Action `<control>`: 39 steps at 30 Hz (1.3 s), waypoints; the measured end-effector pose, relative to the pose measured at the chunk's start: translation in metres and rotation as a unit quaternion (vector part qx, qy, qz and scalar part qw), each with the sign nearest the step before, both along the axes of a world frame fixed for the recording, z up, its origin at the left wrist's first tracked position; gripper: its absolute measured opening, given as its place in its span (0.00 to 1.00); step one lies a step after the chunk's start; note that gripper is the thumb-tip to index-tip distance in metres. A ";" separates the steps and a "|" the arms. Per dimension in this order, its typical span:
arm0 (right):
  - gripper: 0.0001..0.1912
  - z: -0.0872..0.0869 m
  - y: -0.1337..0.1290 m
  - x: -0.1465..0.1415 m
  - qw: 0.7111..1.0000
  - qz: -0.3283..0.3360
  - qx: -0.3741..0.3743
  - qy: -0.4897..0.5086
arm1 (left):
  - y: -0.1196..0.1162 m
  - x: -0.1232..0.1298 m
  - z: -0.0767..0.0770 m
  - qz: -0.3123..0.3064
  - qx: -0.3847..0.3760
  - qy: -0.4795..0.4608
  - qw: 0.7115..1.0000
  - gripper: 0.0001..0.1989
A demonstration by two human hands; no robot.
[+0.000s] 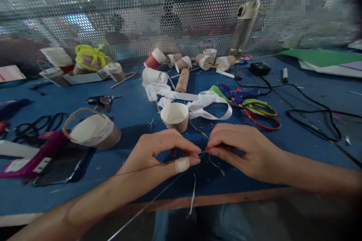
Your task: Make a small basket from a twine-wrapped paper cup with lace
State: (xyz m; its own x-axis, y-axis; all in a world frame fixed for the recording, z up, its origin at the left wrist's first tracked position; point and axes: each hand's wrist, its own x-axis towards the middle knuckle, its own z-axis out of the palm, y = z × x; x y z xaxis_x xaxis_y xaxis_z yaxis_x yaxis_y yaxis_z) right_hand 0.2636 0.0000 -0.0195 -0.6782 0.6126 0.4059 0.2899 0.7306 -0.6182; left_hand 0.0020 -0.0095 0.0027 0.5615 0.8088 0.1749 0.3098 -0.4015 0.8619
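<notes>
My left hand (pixel 162 152), with a bandage (pixel 182 164) on its thumb, pinches thin string (pixel 201 153) between thumb and fingers. Close by on the right, my right hand (pixel 243 150) has thumb and forefinger closed on the same string, which seems to cross between the fingertips. Loose ends hang below, and a pale strand (pixel 147 208) runs down to the lower left. Just beyond my hands stands a twine-wrapped paper cup (pixel 174 116), with a brown cord (pixel 198 130) trailing from near it toward my right hand. Whether a knot lies between the fingers is too small to tell.
White ribbon (pixel 209 110) curls behind the cup. To the right lie scissors (pixel 263 122), a blue glue gun (pixel 236 92) and black cable. A handled cup (pixel 96 131), keys (pixel 104 101), a magenta glue gun (pixel 42 154) and a phone (pixel 63 165) are left.
</notes>
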 end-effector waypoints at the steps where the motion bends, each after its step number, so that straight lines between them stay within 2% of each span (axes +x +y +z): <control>1: 0.05 0.000 0.000 0.000 1.000 -0.001 0.006 0.002 | 0.001 0.000 0.000 0.004 -0.022 0.003 1.000 0.08; 5: 0.07 0.002 0.000 0.001 0.999 -0.020 0.032 0.018 | 0.004 0.001 0.000 0.020 -0.096 0.031 0.995 0.06; 10: 0.06 0.004 0.000 0.001 0.998 -0.047 0.043 0.018 | 0.004 0.000 -0.001 -0.018 -0.106 0.031 0.994 0.06; 13: 0.06 0.003 0.000 0.001 0.997 -0.064 0.033 0.016 | 0.003 0.000 -0.002 -0.024 -0.073 0.032 0.997 0.04; 18: 0.06 0.004 -0.002 0.002 0.996 -0.087 0.017 0.015 | 0.002 0.003 -0.003 -0.036 0.055 0.031 0.997 0.08; 23: 0.08 0.006 -0.002 0.003 0.994 -0.107 0.009 0.024 | 0.000 0.004 -0.003 -0.036 0.076 0.023 0.996 0.09; 31: 0.08 0.007 0.000 0.002 0.992 -0.122 0.009 0.017 | -0.002 -0.002 -0.013 -0.046 0.262 0.057 0.962 0.08; 35: 0.08 0.006 -0.001 0.002 0.992 -0.128 -0.001 0.014 | -0.003 -0.003 -0.014 -0.047 0.298 0.058 0.952 0.08; 39: 0.09 0.006 -0.002 0.002 0.992 -0.129 -0.009 0.009 | -0.003 -0.004 -0.014 -0.054 0.284 0.054 0.956 0.08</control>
State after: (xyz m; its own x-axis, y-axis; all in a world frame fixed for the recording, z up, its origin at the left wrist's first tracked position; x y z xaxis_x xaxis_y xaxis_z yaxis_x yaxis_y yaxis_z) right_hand 0.2660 -0.0016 -0.0132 -0.4911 0.7719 0.4037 0.4545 0.6224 -0.6371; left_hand -0.0018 -0.0121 -0.0110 0.6759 0.5374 0.5043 0.3155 -0.8294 0.4611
